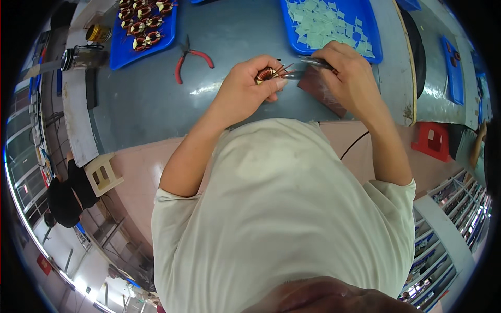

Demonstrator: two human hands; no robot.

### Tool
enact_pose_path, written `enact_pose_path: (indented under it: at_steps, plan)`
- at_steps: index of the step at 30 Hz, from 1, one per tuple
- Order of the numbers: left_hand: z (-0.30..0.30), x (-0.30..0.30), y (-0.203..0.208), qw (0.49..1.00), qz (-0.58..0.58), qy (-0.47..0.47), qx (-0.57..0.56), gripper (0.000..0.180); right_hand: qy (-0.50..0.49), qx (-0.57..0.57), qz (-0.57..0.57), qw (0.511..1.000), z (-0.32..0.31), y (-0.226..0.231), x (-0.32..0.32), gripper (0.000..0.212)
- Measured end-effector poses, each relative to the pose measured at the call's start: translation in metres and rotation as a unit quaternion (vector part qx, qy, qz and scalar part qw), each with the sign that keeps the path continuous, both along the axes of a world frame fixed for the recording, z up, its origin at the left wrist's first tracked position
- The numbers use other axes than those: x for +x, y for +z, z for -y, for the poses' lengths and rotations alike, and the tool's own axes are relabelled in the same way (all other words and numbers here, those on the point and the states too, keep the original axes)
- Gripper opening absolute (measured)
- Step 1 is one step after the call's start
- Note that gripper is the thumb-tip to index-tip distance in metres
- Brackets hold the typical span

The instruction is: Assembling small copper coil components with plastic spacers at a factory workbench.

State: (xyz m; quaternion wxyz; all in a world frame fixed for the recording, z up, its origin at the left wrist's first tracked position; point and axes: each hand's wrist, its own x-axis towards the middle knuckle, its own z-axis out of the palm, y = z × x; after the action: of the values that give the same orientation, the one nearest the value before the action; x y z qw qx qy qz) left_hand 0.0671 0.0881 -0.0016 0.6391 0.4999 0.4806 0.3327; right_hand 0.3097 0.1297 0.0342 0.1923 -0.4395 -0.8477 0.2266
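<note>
My left hand (248,86) is closed around a copper-wound ring coil (266,74), pinching it between thumb and fingers. Thin copper wire ends (283,70) stick out of the coil toward the right. My right hand (347,70) grips a shiny metal hand tool (314,62); its kind is partly hidden by my fingers. The tool's bright metal lies close to the wire ends. Under my right hand, a reddish-brown flat board (323,94) rests at the table's near edge.
Red-handled pliers (183,58) lie on the grey table (141,99). A blue tray (119,57) of wound coils stands far left, beside a glass jar (83,57) and a yellow tin (99,33). Another blue tray (377,31) holds pale green pieces. A red stool (433,142) stands right.
</note>
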Motion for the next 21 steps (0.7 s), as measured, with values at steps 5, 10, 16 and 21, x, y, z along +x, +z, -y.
enact_pose_path:
  at_steps: [5, 10, 16, 21]
  plan:
    - [0.001, 0.002, -0.004, 1.000, 0.001, -0.021, -0.008, 0.012, 0.038, 0.081, 0.007, 0.996, 0.004, 0.004, -0.007, 0.020]
    - [0.004, 0.007, -0.003, 1.000, -0.001, -0.027, -0.011, 0.012, 0.045, 0.087, 0.025, 0.995, 0.009, 0.002, -0.012, 0.020]
    - [0.011, 0.012, 0.004, 0.997, 0.000, 0.039, 0.060, 0.013, 0.013, 0.026, -0.009, 1.000, 0.006, -0.004, -0.003, 0.022]
    - [0.013, 0.017, -0.012, 0.996, 0.017, 0.053, 0.066, 0.013, -0.026, -0.113, 0.008, 0.993, 0.002, -0.005, 0.002, 0.023]
